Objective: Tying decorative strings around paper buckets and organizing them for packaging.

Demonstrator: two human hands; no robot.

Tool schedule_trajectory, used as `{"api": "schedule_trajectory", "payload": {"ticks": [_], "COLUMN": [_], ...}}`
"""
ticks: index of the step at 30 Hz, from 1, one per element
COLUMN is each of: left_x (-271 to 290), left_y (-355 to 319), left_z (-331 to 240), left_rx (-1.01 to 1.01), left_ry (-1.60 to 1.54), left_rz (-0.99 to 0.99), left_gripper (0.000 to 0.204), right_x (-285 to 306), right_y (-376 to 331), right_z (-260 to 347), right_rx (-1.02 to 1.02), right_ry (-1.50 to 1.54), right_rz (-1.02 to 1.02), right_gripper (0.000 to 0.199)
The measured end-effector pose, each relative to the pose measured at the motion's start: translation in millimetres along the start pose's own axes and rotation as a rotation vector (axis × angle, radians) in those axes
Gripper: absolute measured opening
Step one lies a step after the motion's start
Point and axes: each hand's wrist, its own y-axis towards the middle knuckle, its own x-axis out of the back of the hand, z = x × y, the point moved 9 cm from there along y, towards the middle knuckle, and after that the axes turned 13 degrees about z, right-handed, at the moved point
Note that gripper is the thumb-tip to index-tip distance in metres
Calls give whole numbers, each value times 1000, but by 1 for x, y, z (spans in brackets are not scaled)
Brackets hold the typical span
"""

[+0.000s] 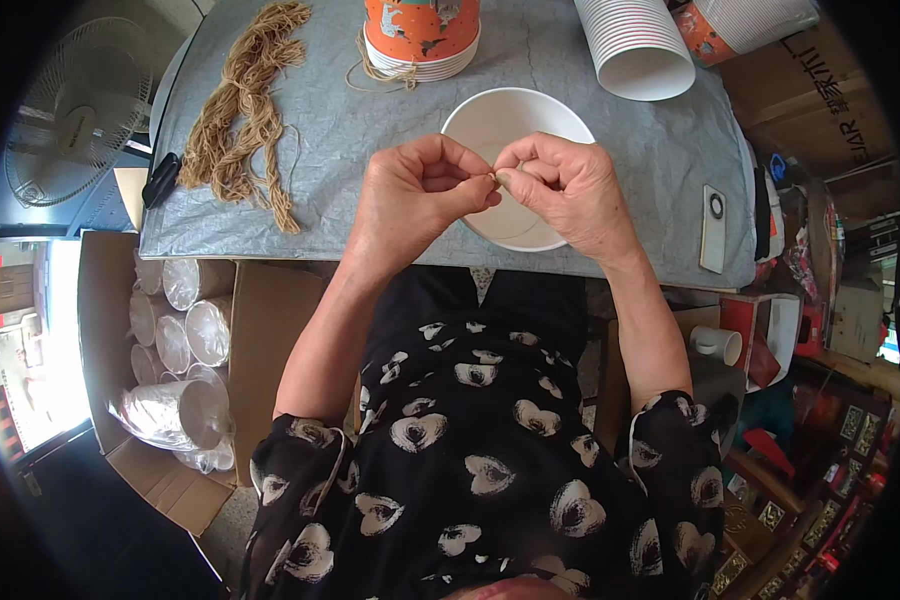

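Above a white paper tub [490,110], my left hand [410,195] and my right hand [580,195] meet fingertip to fingertip. Each pinches thumb against forefinger on something tiny and pale, too small and covered to name. The tub stands open end up near the table's front edge, partly hidden behind both hands. Beyond it, at the back, is an orange printed tub [422,30] in a stack with white rims, with thin twine around its lower edge. A loose bundle of brown twine [235,110] lies to the left.
Nested white tubs [645,70] lie at the back right beside an orange-printed stack [740,25]. A flat white object [713,228] and a black-handled item [161,180] lie on the grey-covered table [330,140]. Below left, a carton [275,320] holds wrapped tubs; a fan [80,130] stands behind.
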Motion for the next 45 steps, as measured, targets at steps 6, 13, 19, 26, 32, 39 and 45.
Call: {"api": "schedule_trajectory", "payload": {"ticks": [6, 13, 19, 26, 32, 39, 45], "left_x": [-4, -1, 0, 1, 1, 2, -2], "left_y": [0, 1, 1, 1, -1, -1, 0], "left_z": [3, 3, 4, 3, 6, 4, 1], "left_rx": [-9, -2, -9, -22, -46, -45, -28], "left_ry": [-78, -96, -30, -54, -103, -64, -43], "left_rz": [44, 38, 36, 25, 0, -1, -3], "left_gripper": [11, 10, 10, 8, 8, 9, 10], "right_x": [-4, -4, -7, -10, -8, -7, -7], "right_y": [-1, 2, 3, 5, 2, 2, 4], "right_z": [-4, -11, -8, -11, -23, -21, -17], "right_rx": [41, 4, 13, -4, -14, -42, -47], "right_ry": [72, 313, 224, 296, 529, 568, 379], "right_rz": [2, 37, 110, 118, 55, 48, 38], "right_gripper": [9, 8, 9, 8, 11, 17, 14]}}
